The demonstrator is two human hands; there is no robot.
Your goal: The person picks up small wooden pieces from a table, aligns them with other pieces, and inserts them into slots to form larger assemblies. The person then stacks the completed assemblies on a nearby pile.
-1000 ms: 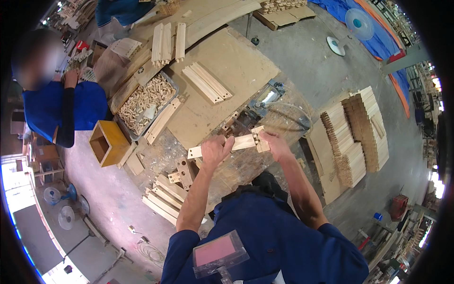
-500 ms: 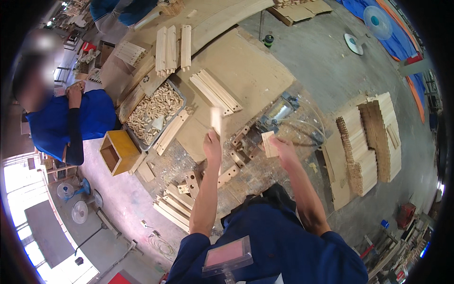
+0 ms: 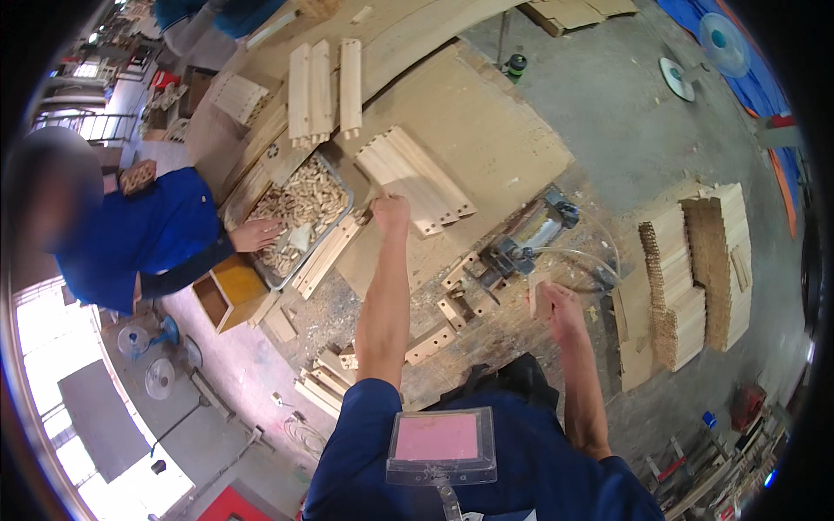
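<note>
My left hand is closed at the near left side of a row of pale wooden slats with holes in their ends. It grips the outermost slat, whose edge is mostly covered by the fingers. Farther right, my right hand pinches a small flat wooden block above the worn bench surface. Between the hands is a metal clamping device with a hose, fixed beside drilled wooden blocks.
A metal tray of wooden dowels stands at left, with a co-worker's hand in it. Near it is a yellow wooden box. More slats lie at the back. Stacked wood stands on cardboard at right.
My left hand has brought its slat left and farther away, against the row. My right hand has moved slightly right and nearer with its block. The co-worker's hand has reached into the dowel tray.
</note>
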